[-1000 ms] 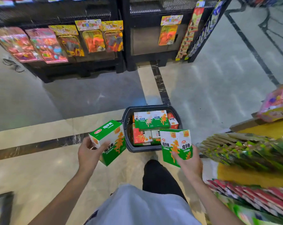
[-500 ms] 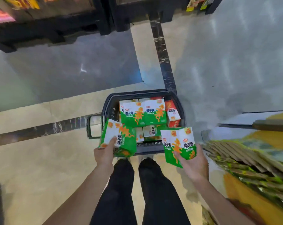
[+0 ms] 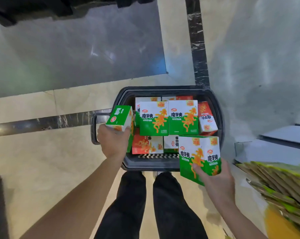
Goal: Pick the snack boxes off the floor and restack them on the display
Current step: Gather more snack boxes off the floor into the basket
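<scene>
Shop floor (image 3: 63, 163), basket (image 3: 219, 107) of boxes; hands (image 3: 113, 140) (image 3: 216, 180) each gripping a green box (image 3: 120, 118) (image 3: 199, 156).

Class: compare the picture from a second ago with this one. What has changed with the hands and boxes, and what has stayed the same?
The left hand swung its green box in from beside the basket to over its left edge. The right hand keeps its green box over the near right corner. The boxes inside stayed put.

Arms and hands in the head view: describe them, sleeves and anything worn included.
Both forearms are bare right to the frame's bottom edge; no sleeve shows. The left hand and right hand wear no gloves, and no watch, ring or band is visible, though motion blur softens the detail. Black trousers show between the arms.
</scene>
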A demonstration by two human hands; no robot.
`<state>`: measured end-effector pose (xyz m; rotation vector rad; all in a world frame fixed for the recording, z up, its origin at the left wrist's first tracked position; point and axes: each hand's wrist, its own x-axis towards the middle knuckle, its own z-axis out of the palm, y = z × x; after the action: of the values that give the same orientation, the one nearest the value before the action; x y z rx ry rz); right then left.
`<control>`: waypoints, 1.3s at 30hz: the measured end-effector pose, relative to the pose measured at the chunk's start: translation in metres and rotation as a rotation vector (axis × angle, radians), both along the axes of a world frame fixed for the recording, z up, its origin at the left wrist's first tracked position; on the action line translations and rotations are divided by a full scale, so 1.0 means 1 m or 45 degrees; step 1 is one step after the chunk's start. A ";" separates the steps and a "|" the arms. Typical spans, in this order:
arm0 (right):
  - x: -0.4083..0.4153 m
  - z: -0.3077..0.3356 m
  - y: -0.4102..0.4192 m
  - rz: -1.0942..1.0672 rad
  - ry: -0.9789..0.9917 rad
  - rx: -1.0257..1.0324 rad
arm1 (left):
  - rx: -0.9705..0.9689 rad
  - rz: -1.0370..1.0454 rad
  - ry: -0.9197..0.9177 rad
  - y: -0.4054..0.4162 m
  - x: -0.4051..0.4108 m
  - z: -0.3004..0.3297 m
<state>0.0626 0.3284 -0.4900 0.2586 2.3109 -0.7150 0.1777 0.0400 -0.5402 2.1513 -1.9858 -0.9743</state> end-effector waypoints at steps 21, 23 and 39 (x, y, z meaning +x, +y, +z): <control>-0.031 -0.008 -0.008 0.476 0.162 0.005 | 0.501 -0.617 -0.375 -0.040 0.013 -0.040; -0.032 -0.012 -0.009 0.601 0.174 -0.020 | 0.447 -0.584 -0.305 -0.038 0.024 -0.040; 0.003 -0.080 -0.087 1.386 0.523 -0.019 | 0.138 -0.270 0.085 0.046 0.060 -0.030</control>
<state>0.0658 0.2414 -0.5700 -1.1670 2.3325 -0.2102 0.2375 0.0864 -0.5706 1.9583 -2.2111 -1.1920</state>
